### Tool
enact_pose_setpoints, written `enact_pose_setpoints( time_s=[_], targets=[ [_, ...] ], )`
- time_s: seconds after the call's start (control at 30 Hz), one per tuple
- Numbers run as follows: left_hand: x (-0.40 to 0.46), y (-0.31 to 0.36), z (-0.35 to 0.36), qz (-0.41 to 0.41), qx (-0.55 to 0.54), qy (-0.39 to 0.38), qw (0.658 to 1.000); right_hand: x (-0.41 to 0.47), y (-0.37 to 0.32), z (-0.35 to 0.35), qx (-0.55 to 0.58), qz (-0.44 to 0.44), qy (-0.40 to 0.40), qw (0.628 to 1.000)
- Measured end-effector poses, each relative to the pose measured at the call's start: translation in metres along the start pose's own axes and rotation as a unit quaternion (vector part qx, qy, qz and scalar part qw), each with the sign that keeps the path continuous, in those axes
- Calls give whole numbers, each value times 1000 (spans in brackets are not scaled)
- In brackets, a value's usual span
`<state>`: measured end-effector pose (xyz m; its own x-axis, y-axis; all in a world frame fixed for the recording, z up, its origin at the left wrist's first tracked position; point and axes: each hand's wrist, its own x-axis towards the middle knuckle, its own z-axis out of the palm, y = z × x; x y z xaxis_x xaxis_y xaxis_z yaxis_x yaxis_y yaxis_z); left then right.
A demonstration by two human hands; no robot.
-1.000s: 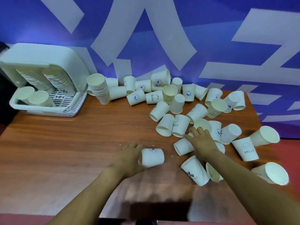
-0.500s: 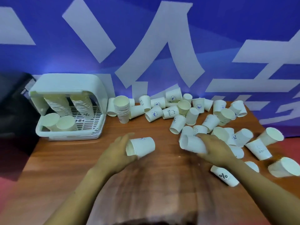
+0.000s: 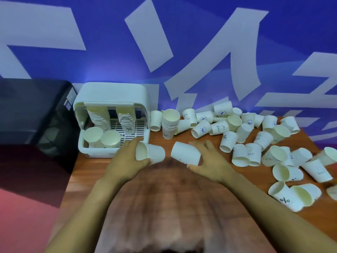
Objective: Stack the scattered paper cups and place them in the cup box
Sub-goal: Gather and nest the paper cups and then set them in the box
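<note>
My left hand (image 3: 130,161) grips a white paper cup (image 3: 152,153) lying sideways, its mouth turned toward me and to the left. My right hand (image 3: 209,164) holds a second cup (image 3: 185,155) on its side, base pointing at the first cup. The two cups are a short gap apart above the wooden table (image 3: 164,207). The white cup box (image 3: 111,95) stands open at the table's back left, with stacks of cups inside. A tall stack of cups (image 3: 170,123) stands just right of the box. Several loose cups (image 3: 255,136) lie scattered across the right half.
A blue wall with white shapes (image 3: 182,52) runs behind the table. A dark object (image 3: 32,110) sits left of the box, off the table. The table's left edge (image 3: 73,172) drops to a red floor (image 3: 23,216).
Both hands lifted their cups and brought them together toward the middle, near the box. The right hand picked its cup out of the pile. The camera view swung left.
</note>
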<state>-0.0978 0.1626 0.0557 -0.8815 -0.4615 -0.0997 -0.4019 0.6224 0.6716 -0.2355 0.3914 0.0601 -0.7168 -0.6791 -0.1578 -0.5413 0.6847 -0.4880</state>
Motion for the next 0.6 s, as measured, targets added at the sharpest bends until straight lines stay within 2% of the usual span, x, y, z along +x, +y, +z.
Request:
enact_pose_setpoints(
  time_s=[0.13, 0.33, 0.5, 0.6],
  targets=[
    [0, -3, 2, -36, 18, 9, 999, 28, -6, 6, 66, -19, 19, 997],
    [-9, -38, -22, -95, 47, 32, 994, 71, -28, 32, 120, -28, 0, 992],
    [-4, -72, -61, -137, 56, 82, 986, 91, -70, 61, 105, -88, -37, 990],
    [10, -87, -82, -134, 59, 115, 983, 104, -97, 67, 108, -99, -27, 989]
  ],
)
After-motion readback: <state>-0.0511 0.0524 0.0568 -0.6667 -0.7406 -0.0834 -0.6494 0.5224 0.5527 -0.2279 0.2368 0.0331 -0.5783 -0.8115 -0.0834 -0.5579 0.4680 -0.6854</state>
